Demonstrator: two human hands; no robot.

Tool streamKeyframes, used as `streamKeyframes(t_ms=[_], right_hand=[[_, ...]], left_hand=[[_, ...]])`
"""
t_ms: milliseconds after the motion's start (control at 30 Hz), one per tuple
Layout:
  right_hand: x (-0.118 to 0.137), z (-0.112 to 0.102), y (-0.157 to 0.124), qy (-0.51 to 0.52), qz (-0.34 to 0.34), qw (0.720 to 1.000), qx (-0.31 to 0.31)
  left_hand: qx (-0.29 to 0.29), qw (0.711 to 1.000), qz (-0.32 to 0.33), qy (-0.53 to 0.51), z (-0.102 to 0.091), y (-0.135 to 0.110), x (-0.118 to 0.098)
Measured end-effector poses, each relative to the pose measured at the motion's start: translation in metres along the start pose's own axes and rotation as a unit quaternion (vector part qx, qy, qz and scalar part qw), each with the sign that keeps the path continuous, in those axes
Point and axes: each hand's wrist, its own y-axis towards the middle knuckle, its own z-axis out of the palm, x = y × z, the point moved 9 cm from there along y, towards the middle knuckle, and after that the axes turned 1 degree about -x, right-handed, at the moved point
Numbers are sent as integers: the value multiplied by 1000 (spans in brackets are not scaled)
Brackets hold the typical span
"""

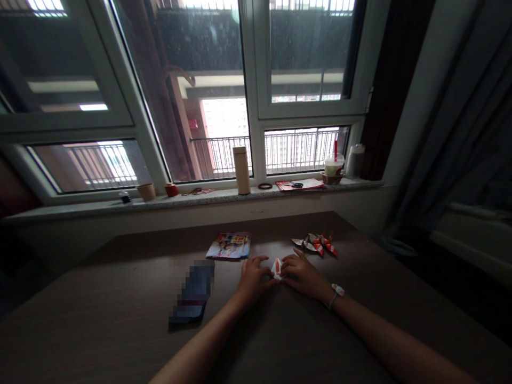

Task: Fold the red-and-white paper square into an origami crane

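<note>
A small folded paper, white with a red strip, rests on the dark table between my hands. My left hand pinches its left edge, thumb and fingers close together. From the other side my right hand grips the right edge with bent fingers; a bracelet circles that wrist. Just beyond my right hand lie several folded paper pieces in red and white, with pointed tips. The fingertips cover part of the paper's sides.
A colourful printed packet lies behind my left hand. Left of my forearm is a dark, pixelated flat object. The windowsill holds a tan bottle, scissors on red paper, a drink cup and a brown cup.
</note>
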Motion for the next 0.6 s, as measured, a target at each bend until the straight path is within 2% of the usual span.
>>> streamKeyframes(t_ms=[267, 600], right_hand=[[1, 1, 0, 4, -12, 1000, -3], [-4, 2, -2, -19, 10, 1000, -6]], left_hand=[[2, 1000, -3, 6, 2, 0, 3], [8, 1000, -9, 10, 2, 1, 2]])
